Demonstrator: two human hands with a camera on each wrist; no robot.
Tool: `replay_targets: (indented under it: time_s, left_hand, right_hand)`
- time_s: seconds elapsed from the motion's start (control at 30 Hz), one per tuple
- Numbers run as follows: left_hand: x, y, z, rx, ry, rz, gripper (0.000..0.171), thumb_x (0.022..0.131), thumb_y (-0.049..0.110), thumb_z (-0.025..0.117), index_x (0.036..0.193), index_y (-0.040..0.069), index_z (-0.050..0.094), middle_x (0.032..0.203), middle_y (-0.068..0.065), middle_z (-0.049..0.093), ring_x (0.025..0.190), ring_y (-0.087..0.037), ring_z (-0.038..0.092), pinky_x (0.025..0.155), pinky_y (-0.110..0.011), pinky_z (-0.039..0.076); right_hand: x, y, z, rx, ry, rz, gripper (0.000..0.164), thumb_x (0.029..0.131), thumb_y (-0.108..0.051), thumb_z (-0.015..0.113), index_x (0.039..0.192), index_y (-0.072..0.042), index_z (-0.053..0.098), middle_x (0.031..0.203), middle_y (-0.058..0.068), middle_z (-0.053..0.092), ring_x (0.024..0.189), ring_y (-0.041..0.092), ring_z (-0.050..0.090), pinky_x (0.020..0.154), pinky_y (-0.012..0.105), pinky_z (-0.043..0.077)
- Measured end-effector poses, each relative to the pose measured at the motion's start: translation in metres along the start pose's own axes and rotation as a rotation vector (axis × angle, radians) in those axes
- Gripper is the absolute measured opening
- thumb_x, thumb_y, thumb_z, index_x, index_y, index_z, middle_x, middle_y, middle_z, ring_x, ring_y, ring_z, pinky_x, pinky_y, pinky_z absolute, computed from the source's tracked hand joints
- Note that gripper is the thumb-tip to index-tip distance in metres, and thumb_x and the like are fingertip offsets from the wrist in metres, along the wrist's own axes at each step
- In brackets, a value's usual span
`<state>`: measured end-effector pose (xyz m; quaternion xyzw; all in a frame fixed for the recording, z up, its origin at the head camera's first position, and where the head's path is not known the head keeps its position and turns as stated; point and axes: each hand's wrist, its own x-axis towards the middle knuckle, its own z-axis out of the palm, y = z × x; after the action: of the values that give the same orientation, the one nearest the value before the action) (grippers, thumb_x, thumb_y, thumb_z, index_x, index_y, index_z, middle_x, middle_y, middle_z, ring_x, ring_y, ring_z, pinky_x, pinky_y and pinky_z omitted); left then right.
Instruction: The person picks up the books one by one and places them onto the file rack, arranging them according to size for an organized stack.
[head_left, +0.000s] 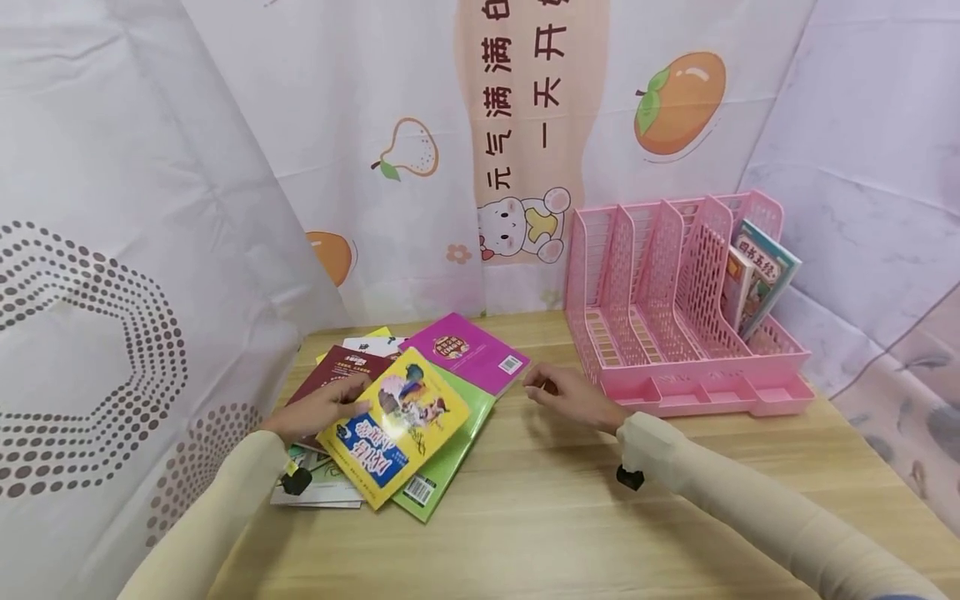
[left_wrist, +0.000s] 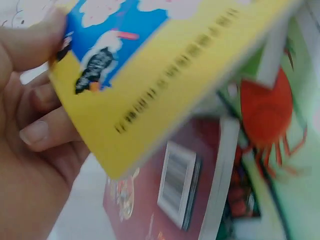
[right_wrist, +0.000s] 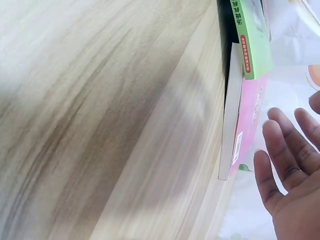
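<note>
My left hand [head_left: 333, 406] pinches a yellow picture book [head_left: 405, 425] by its left edge, thumb on the cover and fingers beneath, as the left wrist view shows. The book is tilted above a heap of other books. Under it lie a green book [head_left: 450, 454] and a dark red book [head_left: 318, 379], with a magenta book [head_left: 468, 354] behind. Holding nothing, my right hand [head_left: 573, 396] hovers over the table just right of the magenta book. Its fingers [right_wrist: 280, 145] are loosely bent in the right wrist view, apart from that book.
A pink file rack [head_left: 705, 375] with several upright slots stands at the back right. Books [head_left: 765, 275] lean in its rightmost slot. The wooden table [head_left: 525, 533] meets a printed curtain [head_left: 420, 67] at the back. More books [head_left: 322, 487] lie at the heap's lower left.
</note>
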<state>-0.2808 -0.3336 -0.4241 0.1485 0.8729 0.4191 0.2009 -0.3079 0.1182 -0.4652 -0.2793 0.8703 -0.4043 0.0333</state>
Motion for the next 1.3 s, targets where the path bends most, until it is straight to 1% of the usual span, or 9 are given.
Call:
replay_targets:
  time_s: [0.2,0.3,0.47,0.67,0.83,1.03,1.1,1.2,1.3]
  left_hand:
    - [0.009,0.001,0.01,-0.216,0.116,-0.001,0.03,0.105,0.032,0.061,0.119,0.007,0.053,0.105,-0.017,0.066,0.088,-0.032,0.068,0.078,-0.04,0.06]
    - [0.013,0.001,0.017,-0.292,0.144,-0.011,0.032,0.105,0.034,0.061,0.12,0.007,0.053,0.106,-0.017,0.068,0.088,-0.032,0.07,0.078,-0.04,0.061]
    - [0.017,0.005,0.03,-0.422,0.127,-0.049,0.032,0.105,0.033,0.061,0.119,0.006,0.053,0.107,-0.017,0.071,0.089,-0.032,0.073,0.077,-0.041,0.061]
    - [0.018,0.017,0.046,-0.466,0.081,-0.044,0.031,0.106,0.03,0.058,0.119,0.002,0.055,0.104,-0.017,0.071,0.085,-0.029,0.073,0.073,-0.04,0.062]
    - [0.018,0.026,0.058,-0.542,0.048,-0.097,0.044,0.104,0.035,0.061,0.132,0.002,0.054,0.111,-0.017,0.071,0.091,-0.03,0.074,0.079,-0.041,0.061]
    - [0.017,0.03,0.064,-0.606,0.03,-0.104,0.059,0.104,0.046,0.06,0.139,0.0,0.051,0.109,-0.014,0.072,0.089,-0.025,0.074,0.078,-0.037,0.061]
    - [0.017,0.033,0.065,-0.572,0.029,-0.042,0.059,0.105,0.046,0.056,0.135,-0.005,0.056,0.099,-0.011,0.071,0.077,-0.017,0.069,0.07,-0.03,0.058]
    - [0.02,0.035,0.066,-0.469,0.043,0.044,0.053,0.108,0.043,0.052,0.128,-0.005,0.062,0.088,-0.007,0.066,0.062,-0.012,0.05,0.059,-0.024,0.044]
    - [0.023,0.037,0.065,-0.33,0.101,0.083,0.042,0.104,0.037,0.062,0.136,0.011,0.059,0.094,-0.004,0.062,0.066,-0.016,0.044,0.061,-0.027,0.039]
  right_hand:
    - [-0.001,-0.002,0.002,0.013,0.031,-0.01,0.006,0.105,-0.016,0.062,0.108,-0.014,0.066,0.095,0.012,0.07,0.079,0.017,0.06,0.069,0.03,0.053]
    - [0.0,-0.003,0.004,-0.04,0.046,-0.032,0.007,0.104,-0.016,0.063,0.109,-0.014,0.066,0.092,0.005,0.069,0.078,0.013,0.059,0.067,0.029,0.053]
    - [0.0,-0.011,0.011,-0.236,0.079,-0.18,0.023,0.1,-0.013,0.067,0.122,-0.016,0.062,0.097,-0.006,0.067,0.078,0.006,0.059,0.065,0.025,0.053]
    - [0.008,-0.025,0.021,-0.416,0.148,-0.346,0.05,0.093,-0.017,0.08,0.137,-0.022,0.057,0.125,0.001,0.065,0.087,0.012,0.066,0.071,0.028,0.058]
    - [0.013,-0.033,0.027,-0.612,0.178,-0.413,0.045,0.09,-0.031,0.083,0.129,-0.02,0.064,0.129,0.002,0.064,0.104,0.02,0.068,0.084,0.035,0.059]
    - [0.011,-0.031,0.028,-0.778,0.221,-0.535,0.026,0.096,-0.023,0.073,0.118,-0.015,0.062,0.11,0.006,0.07,0.096,0.024,0.069,0.074,0.038,0.059]
    - [0.01,-0.028,0.027,-0.763,0.236,-0.531,0.021,0.097,-0.019,0.071,0.114,-0.013,0.06,0.102,0.007,0.071,0.09,0.025,0.069,0.07,0.039,0.059]
    - [0.011,-0.022,0.024,-0.612,0.232,-0.446,0.013,0.1,-0.017,0.068,0.109,-0.013,0.06,0.093,0.006,0.07,0.081,0.022,0.067,0.068,0.039,0.057]
    - [0.011,-0.018,0.019,-0.367,0.192,-0.308,0.011,0.102,-0.016,0.065,0.113,-0.012,0.064,0.091,0.004,0.07,0.08,0.018,0.066,0.071,0.037,0.057]
